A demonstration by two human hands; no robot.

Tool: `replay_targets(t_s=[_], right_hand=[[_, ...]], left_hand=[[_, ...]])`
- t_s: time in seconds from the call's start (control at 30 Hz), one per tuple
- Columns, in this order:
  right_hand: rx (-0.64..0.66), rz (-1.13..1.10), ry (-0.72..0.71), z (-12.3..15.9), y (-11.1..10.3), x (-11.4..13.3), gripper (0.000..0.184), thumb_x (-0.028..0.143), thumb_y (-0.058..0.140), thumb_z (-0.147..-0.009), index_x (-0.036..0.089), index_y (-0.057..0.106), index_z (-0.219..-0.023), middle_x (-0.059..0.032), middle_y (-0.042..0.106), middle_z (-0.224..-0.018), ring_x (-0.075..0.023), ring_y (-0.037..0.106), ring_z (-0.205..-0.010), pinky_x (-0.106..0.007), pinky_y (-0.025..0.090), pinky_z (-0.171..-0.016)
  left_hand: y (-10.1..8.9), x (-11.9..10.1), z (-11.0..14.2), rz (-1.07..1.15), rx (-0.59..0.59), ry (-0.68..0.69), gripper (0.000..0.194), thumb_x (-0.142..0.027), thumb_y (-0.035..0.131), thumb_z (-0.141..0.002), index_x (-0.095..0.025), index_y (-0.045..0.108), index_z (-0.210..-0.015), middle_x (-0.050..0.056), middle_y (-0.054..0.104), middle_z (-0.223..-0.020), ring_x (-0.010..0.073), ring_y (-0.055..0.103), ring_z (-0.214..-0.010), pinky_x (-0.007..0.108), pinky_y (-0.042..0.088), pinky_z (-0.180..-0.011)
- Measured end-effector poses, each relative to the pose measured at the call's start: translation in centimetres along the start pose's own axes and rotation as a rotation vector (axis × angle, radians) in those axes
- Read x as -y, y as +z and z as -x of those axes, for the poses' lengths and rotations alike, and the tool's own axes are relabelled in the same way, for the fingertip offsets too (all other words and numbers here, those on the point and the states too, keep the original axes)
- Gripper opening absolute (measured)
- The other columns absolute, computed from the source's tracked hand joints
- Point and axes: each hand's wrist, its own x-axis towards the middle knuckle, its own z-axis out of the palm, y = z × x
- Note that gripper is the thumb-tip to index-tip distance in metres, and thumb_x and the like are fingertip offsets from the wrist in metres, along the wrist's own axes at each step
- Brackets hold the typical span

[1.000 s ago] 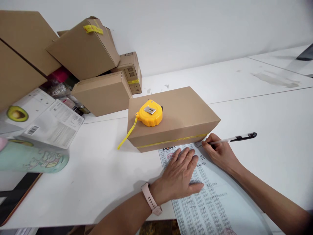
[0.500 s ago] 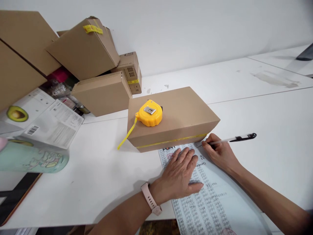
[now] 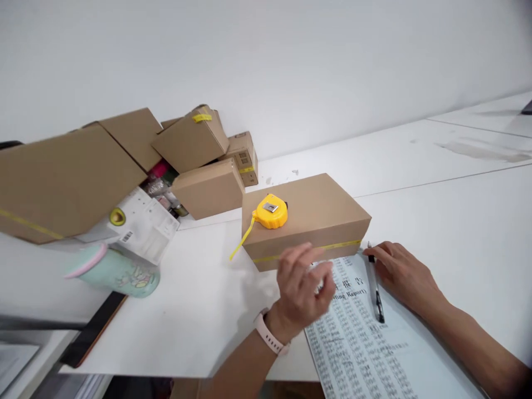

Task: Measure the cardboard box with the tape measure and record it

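My left hand (image 3: 301, 285), with a pale pink watch strap on the wrist, is raised above the paper in front of the cardboard box (image 3: 307, 208). Its fingers are loosely curled and apart, and nothing is in them. My right hand (image 3: 405, 271) rests at the upper right of the printed report sheet (image 3: 374, 354), fingers stretched towards the box. A clear pen with black ends (image 3: 376, 291) lies along the sheet beside this hand, its upper part close to or touching the fingertips. On top of the box sits a yellow tape measure (image 3: 271, 211), its yellow strap hanging over the edge.
Several cardboard boxes (image 3: 191, 141) are piled at the back left against the wall. Nearer are a white carton with an avocado picture (image 3: 145, 227) and a mint-green tumbler with a pink rim (image 3: 120, 274). A dark flat item (image 3: 93, 330) lies at the table's left edge.
My left hand has lifted off the sheet. The pen has swung from my right hand's writing grip to lying along the paper, and those fingers have loosened. The view has tilted up and left.
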Motion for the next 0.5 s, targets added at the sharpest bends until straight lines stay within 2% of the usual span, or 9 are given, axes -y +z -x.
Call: replay_targets(t_s=[0.07, 0.1, 0.17, 0.23, 0.27, 0.33, 0.4, 0.47, 0.5], right_hand=[[-0.021, -0.017, 0.001, -0.1, 0.1, 0.0, 0.032, 0.012, 0.047, -0.083, 0.026, 0.065, -0.105, -0.009, 0.068, -0.092, -0.0253, 0.063, -0.083, -0.031, 0.043, -0.051], [-0.057, -0.019, 0.017, -0.1, 0.0, 0.1, 0.031, 0.013, 0.047, -0.084, 0.026, 0.065, -0.106, -0.0092, 0.069, -0.093, -0.0256, 0.064, -0.085, -0.032, 0.044, -0.052], [-0.175, -0.014, 0.064, -0.2, -0.4, 0.3, 0.027, 0.015, 0.048, -0.087, 0.024, 0.064, -0.106, -0.0093, 0.069, -0.092, -0.0259, 0.065, -0.086, -0.032, 0.046, -0.054], [-0.334, -0.011, 0.104, -0.2, -1.0, 0.6, 0.024, 0.018, 0.047, -0.09, 0.022, 0.064, -0.106, -0.0094, 0.068, -0.09, -0.0255, 0.065, -0.083, -0.033, 0.047, -0.055], [-0.403, -0.019, 0.123, -0.2, -1.4, 0.8, 0.023, 0.019, 0.047, -0.091, 0.021, 0.064, -0.107, -0.0102, 0.069, -0.091, -0.0254, 0.065, -0.082, -0.033, 0.047, -0.056], [-0.52, -0.051, 0.161, -0.3, -2.3, 1.6, 0.022, 0.019, 0.049, -0.09, 0.021, 0.064, -0.106, -0.0126, 0.069, -0.095, -0.0256, 0.065, -0.082, -0.033, 0.047, -0.055], [-0.603, -0.124, 0.207, -0.7, -3.7, 3.0, 0.019, 0.021, 0.053, -0.089, 0.023, 0.065, -0.104, -0.0136, 0.07, -0.098, -0.0252, 0.064, -0.08, -0.032, 0.044, -0.051], [-0.588, -0.286, 0.27, -1.8, -5.5, 5.0, 0.015, 0.029, 0.057, -0.089, 0.024, 0.066, -0.1, -0.0116, 0.07, -0.096, -0.0237, 0.063, -0.077, -0.031, 0.042, -0.048], [-0.499, -0.421, 0.316, -2.6, -6.6, 6.1, 0.017, 0.035, 0.056, -0.091, 0.024, 0.067, -0.1, -0.0101, 0.07, -0.095, -0.0229, 0.062, -0.077, -0.03, 0.043, -0.049]], left_hand=[[-1.2, 0.9, -2.6, -0.125, -0.168, -0.109, 0.017, -0.02, 0.055, -0.092, -0.025, 0.061, -0.107, 0.008, 0.07, -0.115, 0.026, 0.061, -0.118, 0.047, 0.048, -0.101], [-1.6, 1.5, -3.8, -0.177, -0.199, -0.182, 0.019, -0.022, 0.057, -0.091, -0.024, 0.06, -0.11, 0.011, 0.068, -0.12, 0.028, 0.058, -0.122, 0.049, 0.046, -0.104], [-2.2, 2.9, -6.0, -0.236, -0.133, -0.347, 0.04, -0.03, 0.066, -0.087, -0.019, 0.056, -0.124, 0.017, 0.059, -0.135, 0.0336, 0.05, -0.132, 0.053, 0.039, -0.11], [-2.4, 4.3, -7.7, -0.218, 0.034, -0.511, 0.066, -0.036, 0.074, -0.081, -0.014, 0.047, -0.137, 0.021, 0.056, -0.139, 0.038, 0.048, -0.134, 0.056, 0.037, -0.11], [-2.5, 4.8, -8.3, -0.191, 0.112, -0.573, 0.074, -0.037, 0.076, -0.079, -0.014, 0.043, -0.141, 0.021, 0.057, -0.138, 0.0387, 0.049, -0.134, 0.056, 0.038, -0.109], [-2.8, 5.3, -9.1, -0.116, 0.19, -0.641, 0.077, -0.036, 0.076, -0.078, -0.016, 0.041, -0.143, 0.019, 0.059, -0.136, 0.0377, 0.051, -0.132, 0.054, 0.039, -0.108], [-3.6, 4.8, -9.6, 0.013, 0.162, -0.672, 0.076, -0.036, 0.077, -0.077, -0.02, 0.042, -0.142, 0.016, 0.06, -0.134, 0.0348, 0.055, -0.128, 0.049, 0.042, -0.106], [-4.6, 3.6, -10.0, 0.297, 0.152, -0.739, 0.073, -0.042, 0.075, -0.08, -0.022, 0.042, -0.142, 0.013, 0.065, -0.123, 0.0304, 0.064, -0.113, 0.043, 0.049, -0.093], [-5.2, 2.8, -10.1, 0.492, 0.186, -0.778, 0.071, -0.047, 0.071, -0.083, -0.021, 0.041, -0.142, 0.012, 0.067, -0.116, 0.028, 0.068, -0.102, 0.039, 0.052, -0.084]])
